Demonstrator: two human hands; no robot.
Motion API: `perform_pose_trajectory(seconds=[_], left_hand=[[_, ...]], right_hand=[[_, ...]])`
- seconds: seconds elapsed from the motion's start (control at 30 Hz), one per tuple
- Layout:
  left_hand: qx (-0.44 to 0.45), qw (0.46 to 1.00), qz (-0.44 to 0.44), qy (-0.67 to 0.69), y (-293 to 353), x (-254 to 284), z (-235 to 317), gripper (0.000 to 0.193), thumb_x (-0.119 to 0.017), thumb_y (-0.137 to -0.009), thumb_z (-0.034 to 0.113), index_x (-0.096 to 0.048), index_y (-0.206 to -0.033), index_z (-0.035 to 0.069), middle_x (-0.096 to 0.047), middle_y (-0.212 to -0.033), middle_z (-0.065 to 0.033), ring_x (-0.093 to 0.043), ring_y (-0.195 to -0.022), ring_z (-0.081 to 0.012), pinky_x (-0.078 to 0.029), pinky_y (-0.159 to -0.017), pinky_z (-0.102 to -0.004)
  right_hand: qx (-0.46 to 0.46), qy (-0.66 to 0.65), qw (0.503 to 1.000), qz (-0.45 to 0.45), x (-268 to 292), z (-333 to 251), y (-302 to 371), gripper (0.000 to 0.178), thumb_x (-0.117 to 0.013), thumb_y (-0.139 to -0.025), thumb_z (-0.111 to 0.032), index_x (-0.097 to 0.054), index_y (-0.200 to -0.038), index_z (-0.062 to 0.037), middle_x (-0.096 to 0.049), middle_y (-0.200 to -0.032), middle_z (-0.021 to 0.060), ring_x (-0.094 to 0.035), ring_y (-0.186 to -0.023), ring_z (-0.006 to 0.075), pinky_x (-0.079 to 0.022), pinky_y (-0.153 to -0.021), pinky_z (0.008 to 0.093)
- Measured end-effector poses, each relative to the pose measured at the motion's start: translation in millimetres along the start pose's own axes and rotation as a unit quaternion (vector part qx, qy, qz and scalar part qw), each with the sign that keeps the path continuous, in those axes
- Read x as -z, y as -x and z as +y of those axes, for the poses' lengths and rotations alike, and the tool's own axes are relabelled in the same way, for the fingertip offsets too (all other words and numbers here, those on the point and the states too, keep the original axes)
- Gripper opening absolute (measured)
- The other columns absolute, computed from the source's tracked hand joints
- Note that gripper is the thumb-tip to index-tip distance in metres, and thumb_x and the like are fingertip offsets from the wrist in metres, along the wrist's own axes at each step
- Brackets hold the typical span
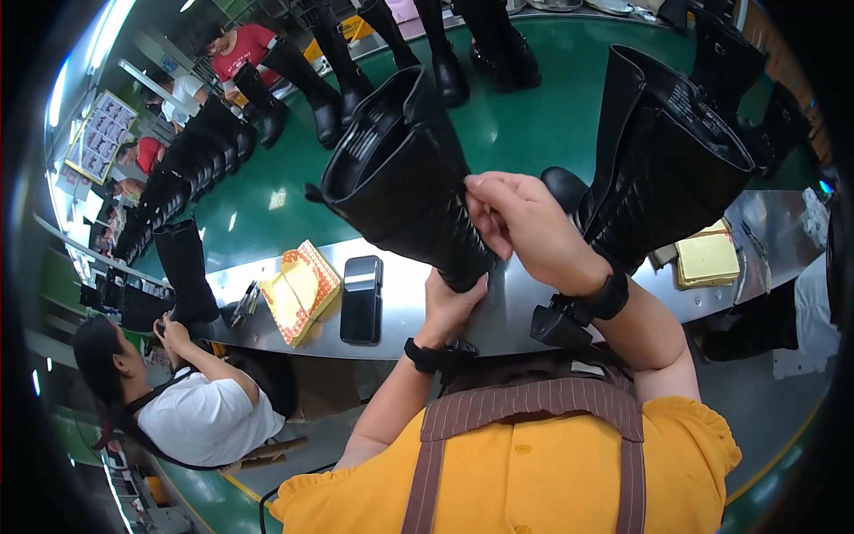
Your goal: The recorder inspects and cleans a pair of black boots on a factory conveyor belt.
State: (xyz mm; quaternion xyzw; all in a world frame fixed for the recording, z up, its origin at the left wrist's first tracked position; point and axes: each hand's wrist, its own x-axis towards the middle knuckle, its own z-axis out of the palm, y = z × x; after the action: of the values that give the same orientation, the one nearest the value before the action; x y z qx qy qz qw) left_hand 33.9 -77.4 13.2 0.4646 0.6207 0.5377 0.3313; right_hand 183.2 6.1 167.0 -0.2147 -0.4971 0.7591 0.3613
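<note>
A tall black boot [400, 178] tilts in front of me, its open top facing up and its laced front toward the right. My left hand [449, 307] is wrapped round its lower part, near the ankle. At the laced side, my right hand [525, 222] is closed, thumb against forefinger, right by the boot's surface. Whatever those fingers pinch, if anything, is too small to make out. Just right of that hand stands a second tall black boot [672, 160], its top open and light print on the lining.
A green conveyor surface [534, 133] carries more black boots [334, 76]. On the metal ledge lie a phone [362, 300], yellow paper sheets [302, 292], a yellow pad [707, 258] and small tools [244, 303]. A co-worker in a white shirt [200, 414] sits at the left beside another boot [184, 267].
</note>
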Motion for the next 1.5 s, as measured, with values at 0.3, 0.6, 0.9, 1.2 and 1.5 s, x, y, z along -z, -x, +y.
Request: perform_pose_trajectory(seconds=[0.3,0.6,0.9,1.2,1.5], left_hand=[[-0.269,0.954,0.114,-0.069,0.0,21.0,87.8,0.1,-0.081,-0.068,0.021,-0.019,-0.142,-0.002,-0.035,-0.138,-0.0206,-0.033,-0.131,-0.0292,-0.026,-0.11,-0.0409],[-0.369,0.796,0.153,-0.455,-25.6,40.5,236.6,0.037,-0.068,-0.075,0.01,-0.065,-0.111,0.0,-0.064,-0.081,-0.0137,-0.052,-0.081,-0.0275,-0.043,-0.082,-0.0369],[-0.248,0.874,0.022,-0.417,-39.3,65.1,245.5,0.06,-0.08,-0.077,0.026,-0.058,-0.126,0.0,-0.048,-0.084,-0.0037,-0.05,-0.077,-0.0118,-0.042,-0.068,-0.0246],[-0.249,0.912,-0.076,-0.316,-44.3,52.5,245.0,0.046,-0.067,-0.078,0.004,-0.061,-0.124,0.003,-0.057,-0.087,-0.005,-0.054,-0.082,-0.0114,-0.044,-0.075,-0.0245],[-0.495,0.721,0.332,-0.355,-43.5,27.7,186.3,0.085,-0.08,-0.072,0.019,-0.034,-0.142,0.002,-0.05,-0.125,-0.0153,-0.043,-0.117,-0.0316,-0.029,-0.104,-0.0464]], right_hand=[[0.007,0.129,0.989,-0.079,13.8,-4.1,-4.2,0.035,-0.049,-0.1,-0.031,-0.06,-0.083,-0.0027,-0.057,-0.067,0.0008,-0.051,-0.049,0.0057,-0.039,-0.048,0.0185],[0.001,0.224,0.973,-0.046,20.8,33.1,-5.6,0.031,-0.051,-0.099,-0.026,-0.065,-0.087,-0.001,-0.06,-0.072,0.0019,-0.054,-0.055,0.0055,-0.043,-0.051,0.0185],[0.033,0.151,0.983,-0.1,28.8,24.6,-3.7,0.032,-0.051,-0.099,-0.031,-0.063,-0.089,-0.0028,-0.061,-0.076,0.0013,-0.057,-0.059,0.0068,-0.045,-0.057,0.0187],[0.048,0.137,0.984,-0.099,36.3,37.0,4.9,0.031,-0.048,-0.101,-0.028,-0.062,-0.089,-0.0028,-0.061,-0.081,0.001,-0.056,-0.063,0.0063,-0.045,-0.061,0.0192],[0.059,0.12,0.987,-0.092,41.1,40.8,8.2,0.031,-0.048,-0.101,-0.028,-0.06,-0.089,-0.0029,-0.061,-0.081,0.0011,-0.056,-0.065,0.0069,-0.046,-0.063,0.0203]])
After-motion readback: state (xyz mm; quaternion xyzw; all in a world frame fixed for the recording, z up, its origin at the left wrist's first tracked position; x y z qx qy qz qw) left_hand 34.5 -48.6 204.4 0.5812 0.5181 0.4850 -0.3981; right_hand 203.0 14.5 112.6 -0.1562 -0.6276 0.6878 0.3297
